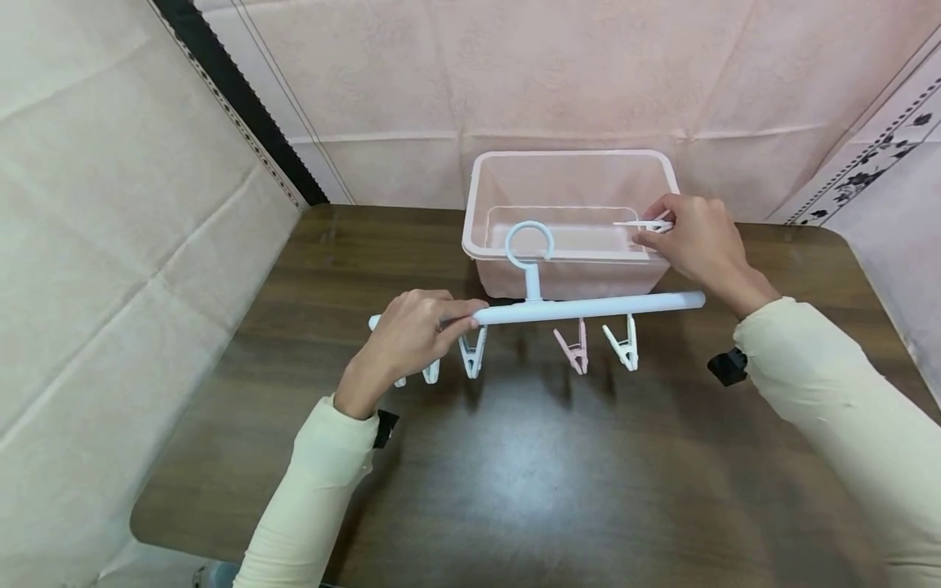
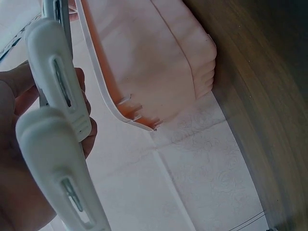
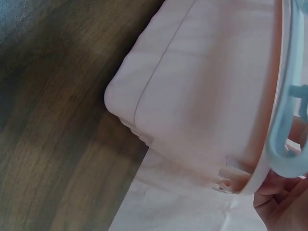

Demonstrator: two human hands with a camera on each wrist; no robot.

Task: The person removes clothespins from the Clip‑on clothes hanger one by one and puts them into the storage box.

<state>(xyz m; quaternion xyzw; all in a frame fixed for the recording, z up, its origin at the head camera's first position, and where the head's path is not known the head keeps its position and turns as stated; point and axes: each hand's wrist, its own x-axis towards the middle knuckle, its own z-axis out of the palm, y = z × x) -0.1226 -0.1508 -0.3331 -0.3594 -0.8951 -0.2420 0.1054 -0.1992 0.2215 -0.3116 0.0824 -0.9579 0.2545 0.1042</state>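
Observation:
A pale blue clip hanger [image 1: 588,308] with a round hook is held above the table, its bar gripped near the left end by my left hand [image 1: 412,331]. Several clips hang below the bar: a pink clip [image 1: 577,351], a white clip [image 1: 626,347] and pale ones near the left hand, two of them large in the left wrist view as white clips [image 2: 55,86]. My right hand [image 1: 698,241] pinches a white clip [image 1: 647,224] over the right end of the pink plastic bin [image 1: 573,278]. In the right wrist view, the hanger's end partly covers the right hand [image 3: 286,204].
The bin stands at the back of the dark wooden table [image 1: 529,474], behind the hanger. Pale patterned cloth [image 1: 573,73] hangs behind the table and along its left side. A black strip [image 1: 243,98] runs down the cloth at upper left.

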